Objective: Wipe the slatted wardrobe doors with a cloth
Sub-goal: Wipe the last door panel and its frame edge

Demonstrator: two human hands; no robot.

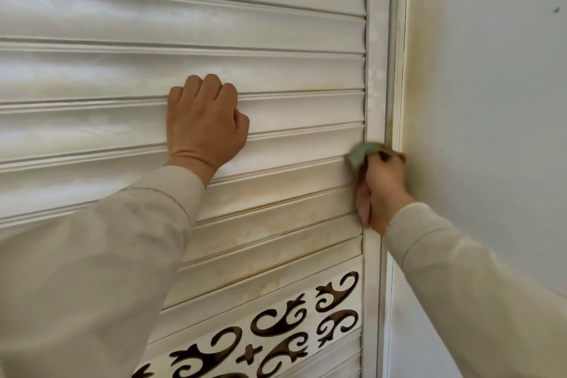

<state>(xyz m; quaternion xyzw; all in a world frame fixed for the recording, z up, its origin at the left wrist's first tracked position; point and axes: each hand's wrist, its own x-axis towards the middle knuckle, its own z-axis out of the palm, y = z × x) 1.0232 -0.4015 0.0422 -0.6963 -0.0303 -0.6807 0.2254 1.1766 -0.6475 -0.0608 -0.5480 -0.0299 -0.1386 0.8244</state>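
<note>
Right hand (379, 190) is clamped on a bunched green cloth (362, 153), pressing it at the right end of the slats, right where they meet the door's vertical frame (376, 77). Left hand (204, 123) is curled into a loose fist holding nothing, knuckles braced flat on the slatted wardrobe door (153, 64) mid-panel, well apart from the right hand. Cloth looks soft, light and floppy, so wadding it in the fingers as shown seems the right hold; it should conform into the grooves between slats. Door reads as rigid painted panel, but the thin slat lips could flex or chip, so moderate pressure is advisable. Slats' long axis runs horizontally across the door, tilted in view by the camera angle; the frame runs vertically. Best stroke is probably along each slat, not across. Yellowish stains show on the lower slats and along the frame beside the wall (491, 101). A cut-out scroll pattern band (306, 325) sits below the slats; the cloth could snag on its edges.
</note>
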